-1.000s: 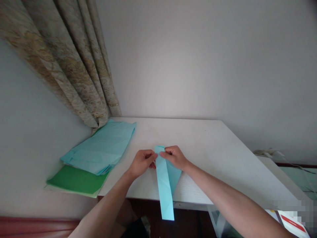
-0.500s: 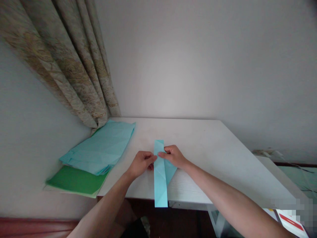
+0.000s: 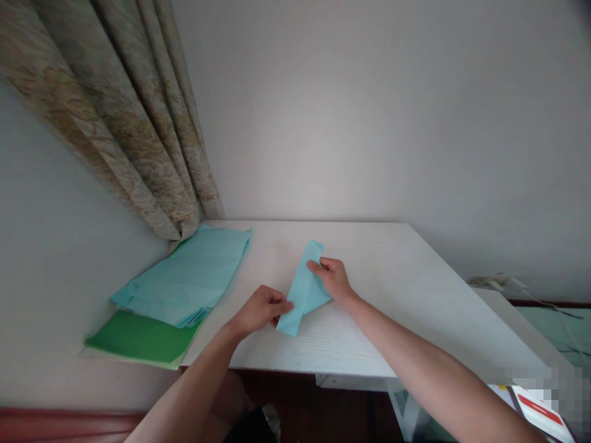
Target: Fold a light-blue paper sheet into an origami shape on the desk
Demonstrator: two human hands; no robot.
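Clearly, my left grip (image 3: 261, 309) pinches the folded blue paper (image 3: 300, 289) near its lower end, and my right grip (image 3: 334, 280) pinches its upper right edge, so it slants between them over the tabletop (image 3: 378, 261). I judge it light, thin and easily creased, best held by its layered edges; the blue sheets (image 3: 194, 271) lie apart, leftward.
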